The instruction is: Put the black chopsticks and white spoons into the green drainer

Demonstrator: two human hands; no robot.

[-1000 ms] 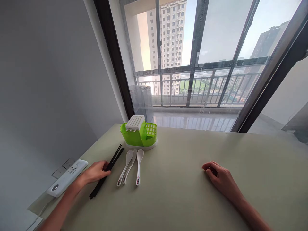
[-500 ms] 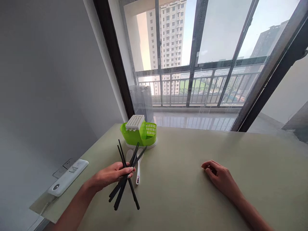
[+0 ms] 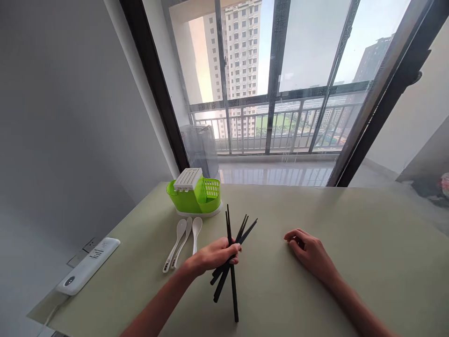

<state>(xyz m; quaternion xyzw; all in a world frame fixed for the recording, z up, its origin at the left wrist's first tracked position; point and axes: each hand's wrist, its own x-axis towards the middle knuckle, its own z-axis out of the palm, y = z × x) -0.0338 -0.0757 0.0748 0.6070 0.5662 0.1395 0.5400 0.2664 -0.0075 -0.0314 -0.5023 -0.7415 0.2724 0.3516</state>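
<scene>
My left hand [image 3: 214, 255] is closed round a loose bundle of several black chopsticks [image 3: 231, 285], held above the pale green table [image 3: 273, 299] near its middle. The sticks fan out, tips pointing away from me. My right hand [image 3: 308, 250] rests on the table to the right, fingers curled, with nothing visible in it. Three white spoons [image 3: 182, 243] lie side by side left of my left hand. Behind them stands a green cutlery holder [image 3: 194, 199] with a white slotted insert.
A white power strip [image 3: 87, 267] lies at the table's left edge against the grey wall. Large windows with a balcony railing stand beyond the table's far edge.
My left hand picked the chopsticks up from the table's left side and carried them rightward to the middle. The spoons, once partly covered, now lie in plain view. My right hand stayed put.
</scene>
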